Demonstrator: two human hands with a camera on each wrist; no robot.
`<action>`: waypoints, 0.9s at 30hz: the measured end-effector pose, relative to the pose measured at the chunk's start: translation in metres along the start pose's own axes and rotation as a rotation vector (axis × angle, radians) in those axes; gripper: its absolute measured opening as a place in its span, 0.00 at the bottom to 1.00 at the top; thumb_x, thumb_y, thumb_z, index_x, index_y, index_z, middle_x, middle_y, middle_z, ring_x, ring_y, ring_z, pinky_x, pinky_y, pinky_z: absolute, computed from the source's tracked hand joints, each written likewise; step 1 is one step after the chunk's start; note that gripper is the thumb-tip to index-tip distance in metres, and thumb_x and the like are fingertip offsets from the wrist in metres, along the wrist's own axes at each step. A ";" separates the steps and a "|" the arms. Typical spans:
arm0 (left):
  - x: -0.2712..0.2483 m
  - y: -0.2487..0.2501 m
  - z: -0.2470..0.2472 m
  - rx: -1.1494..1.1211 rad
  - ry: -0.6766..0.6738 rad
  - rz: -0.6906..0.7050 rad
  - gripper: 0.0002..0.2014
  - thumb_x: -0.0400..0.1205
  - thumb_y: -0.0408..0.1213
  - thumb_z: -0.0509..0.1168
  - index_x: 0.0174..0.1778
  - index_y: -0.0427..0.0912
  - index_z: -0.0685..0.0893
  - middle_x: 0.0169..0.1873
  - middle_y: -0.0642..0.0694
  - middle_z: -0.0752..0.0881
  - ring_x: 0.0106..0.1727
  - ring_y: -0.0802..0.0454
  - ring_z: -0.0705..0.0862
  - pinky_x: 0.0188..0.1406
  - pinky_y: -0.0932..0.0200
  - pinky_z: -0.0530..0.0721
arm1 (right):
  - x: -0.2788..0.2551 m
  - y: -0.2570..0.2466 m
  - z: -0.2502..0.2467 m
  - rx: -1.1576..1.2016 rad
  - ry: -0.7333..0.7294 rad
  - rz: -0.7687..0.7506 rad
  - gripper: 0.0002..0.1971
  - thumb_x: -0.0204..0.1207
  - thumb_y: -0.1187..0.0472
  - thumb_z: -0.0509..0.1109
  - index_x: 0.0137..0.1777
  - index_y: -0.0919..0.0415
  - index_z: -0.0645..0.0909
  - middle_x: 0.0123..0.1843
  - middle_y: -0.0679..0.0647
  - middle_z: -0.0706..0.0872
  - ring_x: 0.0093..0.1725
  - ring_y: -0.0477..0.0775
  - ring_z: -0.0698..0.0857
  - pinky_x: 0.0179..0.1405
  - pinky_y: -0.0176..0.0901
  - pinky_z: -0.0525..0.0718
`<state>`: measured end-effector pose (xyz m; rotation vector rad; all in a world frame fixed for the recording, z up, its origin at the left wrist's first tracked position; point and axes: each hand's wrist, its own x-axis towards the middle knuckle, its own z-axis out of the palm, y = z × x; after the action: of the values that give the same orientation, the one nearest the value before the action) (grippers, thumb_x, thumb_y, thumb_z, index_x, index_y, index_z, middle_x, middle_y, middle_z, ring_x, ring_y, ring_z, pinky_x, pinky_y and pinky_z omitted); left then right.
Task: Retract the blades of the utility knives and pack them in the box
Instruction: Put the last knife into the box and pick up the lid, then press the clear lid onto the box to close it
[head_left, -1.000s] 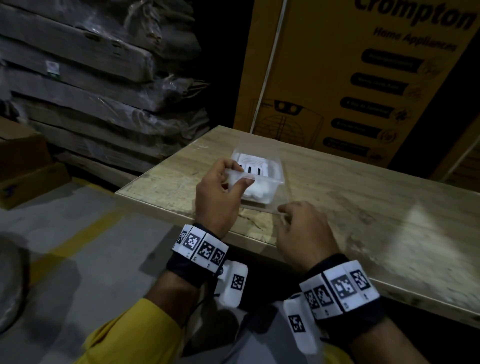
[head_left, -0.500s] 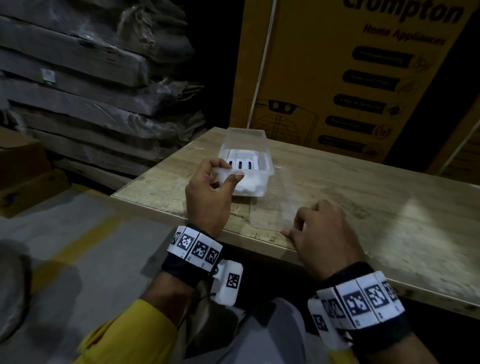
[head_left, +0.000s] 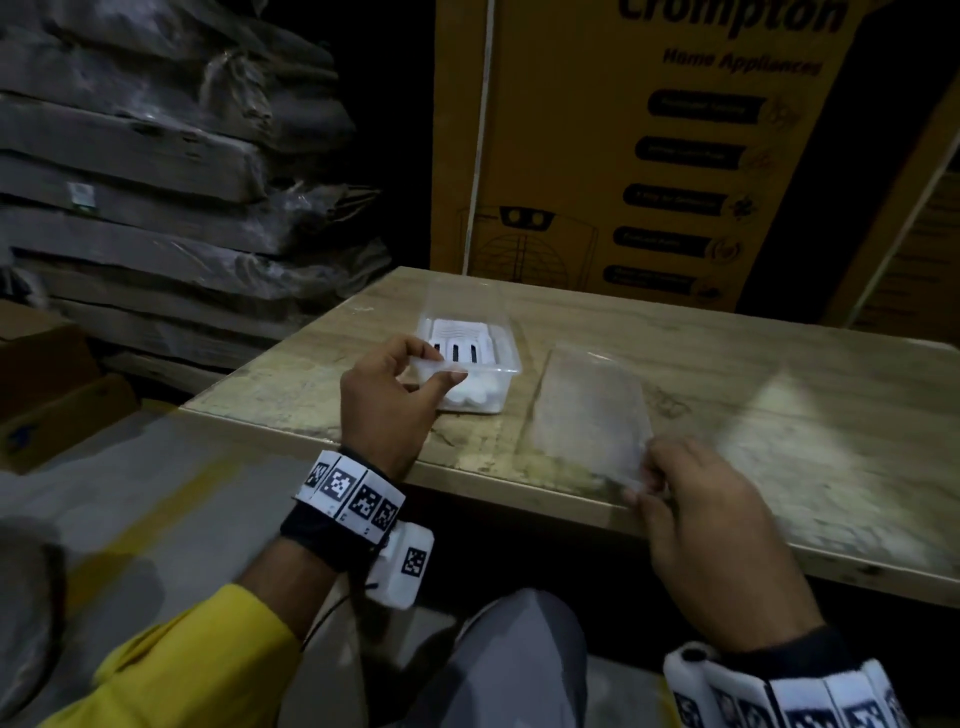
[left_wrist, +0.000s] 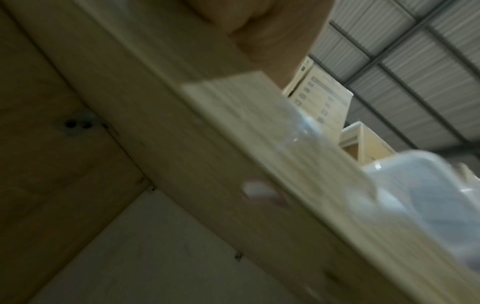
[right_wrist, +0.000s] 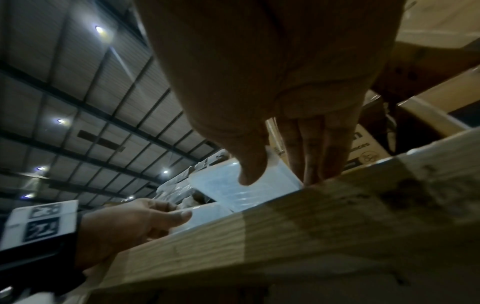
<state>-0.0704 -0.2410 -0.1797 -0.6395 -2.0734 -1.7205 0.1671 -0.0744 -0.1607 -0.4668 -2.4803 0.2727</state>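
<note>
Dim warehouse: wooden table (head_left: 727, 415), grey floor (head_left: 156, 493), corrugated roof (right_wrist: 78, 92) with lights.

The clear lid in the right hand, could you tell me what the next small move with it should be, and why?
Probably set the lid flat on the table and let go: the right hand pinches its near edge beside the open box, which the left hand steadies.
</note>
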 end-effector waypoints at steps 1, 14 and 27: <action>-0.005 0.004 0.002 0.033 0.005 0.001 0.10 0.77 0.40 0.86 0.45 0.49 0.91 0.46 0.54 0.92 0.49 0.66 0.87 0.41 0.84 0.79 | -0.001 0.004 -0.002 0.020 0.065 0.022 0.14 0.73 0.68 0.75 0.41 0.53 0.72 0.38 0.48 0.75 0.36 0.55 0.73 0.33 0.49 0.72; -0.101 0.063 0.043 -0.096 -0.154 0.025 0.13 0.82 0.37 0.82 0.61 0.54 0.97 0.49 0.71 0.90 0.52 0.80 0.89 0.50 0.65 0.94 | -0.011 0.015 -0.029 0.434 0.636 0.363 0.08 0.80 0.59 0.72 0.40 0.59 0.79 0.30 0.45 0.81 0.34 0.36 0.82 0.29 0.23 0.70; -0.057 0.053 0.030 0.210 -0.374 0.179 0.24 0.84 0.36 0.78 0.76 0.58 0.88 0.90 0.44 0.77 0.88 0.39 0.71 0.88 0.39 0.70 | 0.001 -0.002 -0.031 1.338 0.551 0.406 0.07 0.86 0.68 0.66 0.59 0.68 0.82 0.51 0.61 0.94 0.47 0.57 0.95 0.47 0.42 0.92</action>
<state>0.0066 -0.2091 -0.1734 -1.1096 -2.3176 -1.3400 0.1840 -0.0735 -0.1348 -0.3464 -1.2194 1.5527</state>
